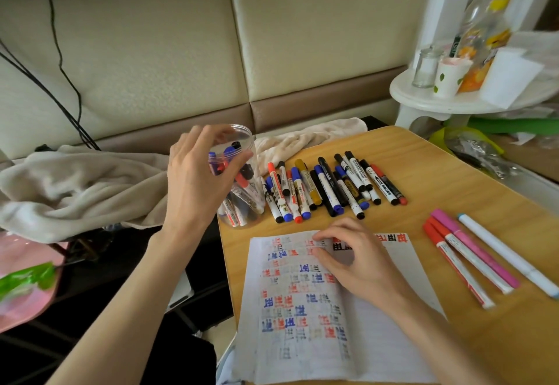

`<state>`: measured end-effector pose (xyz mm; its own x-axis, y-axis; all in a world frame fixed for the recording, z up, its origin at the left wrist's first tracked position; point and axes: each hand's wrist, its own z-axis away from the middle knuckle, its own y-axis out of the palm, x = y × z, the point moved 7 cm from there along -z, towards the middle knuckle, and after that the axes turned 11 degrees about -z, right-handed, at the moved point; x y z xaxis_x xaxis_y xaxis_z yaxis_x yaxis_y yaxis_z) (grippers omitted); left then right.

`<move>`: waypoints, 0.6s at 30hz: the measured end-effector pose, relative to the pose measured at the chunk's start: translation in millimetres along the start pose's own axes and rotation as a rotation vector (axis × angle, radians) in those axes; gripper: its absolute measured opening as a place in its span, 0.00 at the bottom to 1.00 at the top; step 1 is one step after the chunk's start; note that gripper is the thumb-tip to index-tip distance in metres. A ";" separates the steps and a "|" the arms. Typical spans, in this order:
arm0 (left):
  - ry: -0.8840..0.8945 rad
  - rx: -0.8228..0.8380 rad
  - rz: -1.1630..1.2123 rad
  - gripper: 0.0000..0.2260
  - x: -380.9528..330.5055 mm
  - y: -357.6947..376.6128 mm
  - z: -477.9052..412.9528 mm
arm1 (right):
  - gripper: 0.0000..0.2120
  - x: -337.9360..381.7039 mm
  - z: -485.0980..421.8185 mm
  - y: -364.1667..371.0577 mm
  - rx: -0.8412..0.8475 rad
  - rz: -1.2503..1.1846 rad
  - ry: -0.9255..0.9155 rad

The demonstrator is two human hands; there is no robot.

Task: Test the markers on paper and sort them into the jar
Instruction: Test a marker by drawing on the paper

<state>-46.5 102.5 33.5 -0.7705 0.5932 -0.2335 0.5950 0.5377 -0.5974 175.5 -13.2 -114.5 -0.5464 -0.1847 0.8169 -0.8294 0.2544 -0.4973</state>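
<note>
A clear plastic jar (pixel 245 203) stands at the table's left edge with several markers inside. My left hand (pixel 199 173) grips the jar near its rim. A row of several black, blue, red and yellow markers (pixel 329 188) lies just right of the jar. The lined paper (pixel 302 339), covered in red, blue and black test marks, lies at the front. My right hand (pixel 354 260) rests on the paper's upper part, fingers bent and touching the sheet. Two red markers, a pink one (pixel 472 248) and a white one (pixel 508 254) lie to the right.
The wooden table (pixel 453 173) ends at the left just beside the jar. A beige blanket (pixel 75 191) lies left of it against a padded wall. A white round stand (pixel 423 100) with a glass jar, a cup and bags stands at the back right.
</note>
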 end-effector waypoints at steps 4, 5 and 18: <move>0.030 0.055 -0.078 0.22 1.8 8.3 6.2 | 0.10 -0.4 -0.3 0.1 -0.004 0.001 0.001; 0.043 0.079 -0.115 0.23 2.5 11.0 7.6 | 0.10 -0.5 -0.3 0.2 -0.003 0.001 0.004; 0.121 -0.058 0.031 0.14 -57.7 6.0 44.0 | 0.12 -1.4 -0.1 -2.2 -0.020 -0.012 0.024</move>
<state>-8.5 45.1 9.6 -0.7203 0.6762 -0.1547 0.6330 0.5495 -0.5453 178.1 -13.4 -114.5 -0.5334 -0.1650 0.8296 -0.8333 0.2711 -0.4818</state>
